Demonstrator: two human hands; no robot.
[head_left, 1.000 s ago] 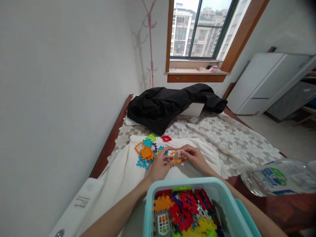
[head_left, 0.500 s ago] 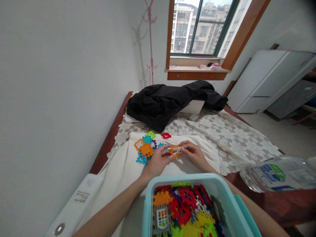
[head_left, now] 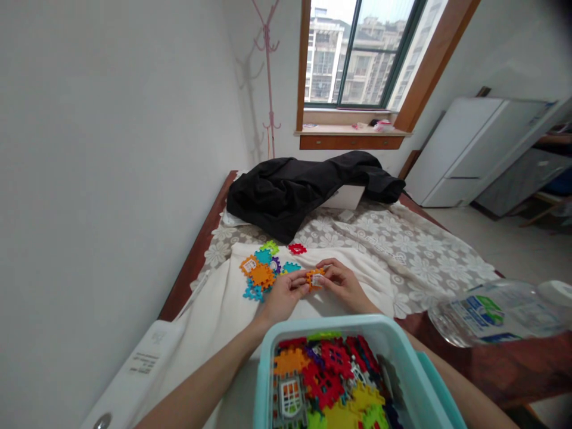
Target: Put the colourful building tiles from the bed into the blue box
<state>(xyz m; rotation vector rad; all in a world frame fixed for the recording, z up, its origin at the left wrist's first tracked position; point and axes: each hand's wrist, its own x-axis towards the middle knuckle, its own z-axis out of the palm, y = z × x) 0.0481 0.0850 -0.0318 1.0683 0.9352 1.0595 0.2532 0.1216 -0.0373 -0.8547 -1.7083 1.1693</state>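
Counted on the cream cloth (head_left: pixel 214 322): one cluster of loose building tiles (head_left: pixel 261 271), roughly seven pieces in orange, teal, green, purple and blue; exact tally uncertain, since pieces overlap. One separate red tile (head_left: pixel 297 248) lying just beyond the cluster, apart from it. One orange tile (head_left: pixel 314 277) with a small white insert, raised just above the cloth, between both hands.

Left hand (head_left: pixel 281 296): fingers curled, thumb and forefinger pinched on the left edge of the orange tile. Right hand (head_left: pixel 342 283): fingers likewise bent inward, fingertips closed on the right edge of the same tile. Neither hand flat nor spread; both grasping the one piece, thumbs nearly meeting.

One teal bin (head_left: pixel 263 381) at near edge of view, between the forearms, filled with many more tiles in red, orange, yellow, green and purple; number not countable. One window-pattern piece (head_left: pixel 289 398) visible among them at lower left.

One clear plastic bottle (head_left: pixel 496 313) lying on its side at right, on the bare wood of the desk (head_left: pixel 504 369). One lace floral cover (head_left: pixel 420 250) spread beneath the cream cloth. One black garment (head_left: pixel 304 187) heaped at far end, partly over one white box (head_left: pixel 346 196). One white device (head_left: pixel 143 363) at left near edge.

One pink coat stand (head_left: pixel 267 77) against the wall, one window (head_left: pixel 353 53), one white cabinet (head_left: pixel 473 149) at right.
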